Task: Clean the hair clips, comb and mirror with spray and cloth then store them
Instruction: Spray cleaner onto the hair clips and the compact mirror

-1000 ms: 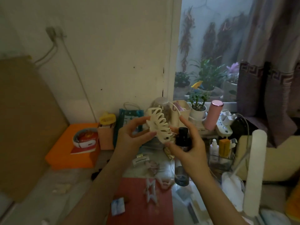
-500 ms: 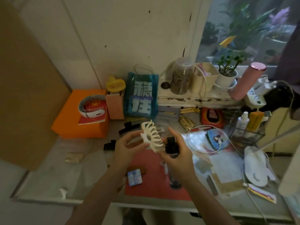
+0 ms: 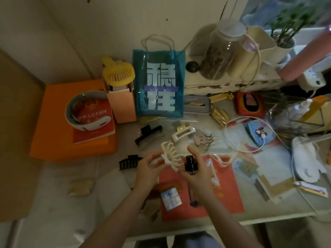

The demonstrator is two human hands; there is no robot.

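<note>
My left hand [image 3: 148, 168] pinches a large cream claw hair clip [image 3: 170, 155] above the desk. Just right of it, my right hand [image 3: 198, 171] grips a spray bottle with a black cap [image 3: 191, 163], its nozzle close to the clip. Several other clips lie on the desk: two black ones [image 3: 147, 134] [image 3: 129, 161], a white one [image 3: 183, 134], a pinkish one [image 3: 204, 139] and a clear one [image 3: 213, 171]. A small square mirror or card [image 3: 171, 198] lies on the red mat [image 3: 227, 190]. I cannot make out a comb or cloth.
A blue bag [image 3: 159, 85] stands at the wall with a yellow fan [image 3: 118, 72] in a pink box beside it. An orange box [image 3: 59, 122] with a red book sits left. A jar [image 3: 220, 51], white cable [image 3: 250, 138] and a face mask [image 3: 308, 163] crowd the right.
The view has tilted down from the window to the desk. Both hands have come lower, still holding the cream clip and the spray bottle close together.
</note>
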